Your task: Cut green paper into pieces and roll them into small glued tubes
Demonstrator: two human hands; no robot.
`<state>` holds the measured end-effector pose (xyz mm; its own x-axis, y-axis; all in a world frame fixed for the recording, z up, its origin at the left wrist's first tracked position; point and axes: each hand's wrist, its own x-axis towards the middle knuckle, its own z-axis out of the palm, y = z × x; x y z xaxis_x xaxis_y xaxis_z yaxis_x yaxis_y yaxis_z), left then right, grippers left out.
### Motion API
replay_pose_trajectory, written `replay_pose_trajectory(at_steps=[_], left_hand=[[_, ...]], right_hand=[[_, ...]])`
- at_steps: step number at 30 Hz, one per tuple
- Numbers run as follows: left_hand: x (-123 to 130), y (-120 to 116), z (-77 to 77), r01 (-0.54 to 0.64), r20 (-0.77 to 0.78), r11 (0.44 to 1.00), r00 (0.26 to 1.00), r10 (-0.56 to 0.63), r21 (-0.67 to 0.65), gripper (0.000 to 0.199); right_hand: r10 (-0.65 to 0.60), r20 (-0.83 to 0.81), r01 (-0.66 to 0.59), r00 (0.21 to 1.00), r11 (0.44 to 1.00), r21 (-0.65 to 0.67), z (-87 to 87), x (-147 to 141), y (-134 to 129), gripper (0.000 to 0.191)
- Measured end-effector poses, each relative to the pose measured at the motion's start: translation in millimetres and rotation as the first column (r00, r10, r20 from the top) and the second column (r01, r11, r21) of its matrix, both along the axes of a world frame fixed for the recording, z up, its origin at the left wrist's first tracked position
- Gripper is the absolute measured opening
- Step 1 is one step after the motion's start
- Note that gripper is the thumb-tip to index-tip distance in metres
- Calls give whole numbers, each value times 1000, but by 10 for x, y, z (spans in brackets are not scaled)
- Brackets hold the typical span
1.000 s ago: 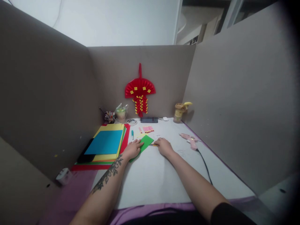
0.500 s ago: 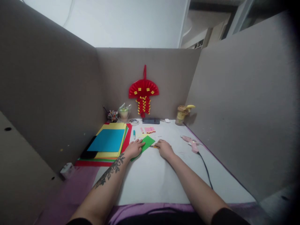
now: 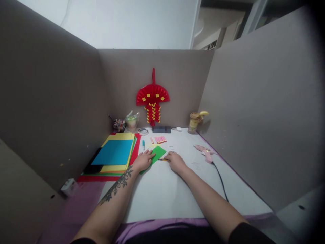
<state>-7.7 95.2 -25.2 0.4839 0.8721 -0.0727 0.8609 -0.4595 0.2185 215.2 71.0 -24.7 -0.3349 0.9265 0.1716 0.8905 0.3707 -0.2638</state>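
A folded green paper (image 3: 158, 153) lies slantwise on the white table top. My left hand (image 3: 144, 160) rests flat on its left part with the fingers spread. Just right of the paper, my right hand (image 3: 175, 161) is closed on a thin yellow-and-dark tool (image 3: 163, 159), which looks like a craft knife; its tip points left at the paper's lower right edge. Beyond the paper are a row of small pink rolls (image 3: 160, 139) and a teal stick (image 3: 143, 145).
Stacked coloured sheets (image 3: 114, 152) lie at the left. At the right is a pink glue gun (image 3: 207, 155) with a black cable. A drink cup (image 3: 193, 122), another cup (image 3: 131, 123) and tape rolls (image 3: 143, 131) stand at the back, below a red hanging ornament (image 3: 152, 96).
The whole view has shifted slightly. My right hand and the tool have moved a little left along the green paper's edge; my left hand stays on the paper.
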Motion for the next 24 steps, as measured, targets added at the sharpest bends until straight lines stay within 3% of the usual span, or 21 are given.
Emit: replay_pose_trajectory(at_steps=[24], left_hand=[[-6,19,10,-9,-6,1000,1000,8,-27,54]], right_hand=[[96,-33,-96,995,995,-1,13,-60,-87,32]])
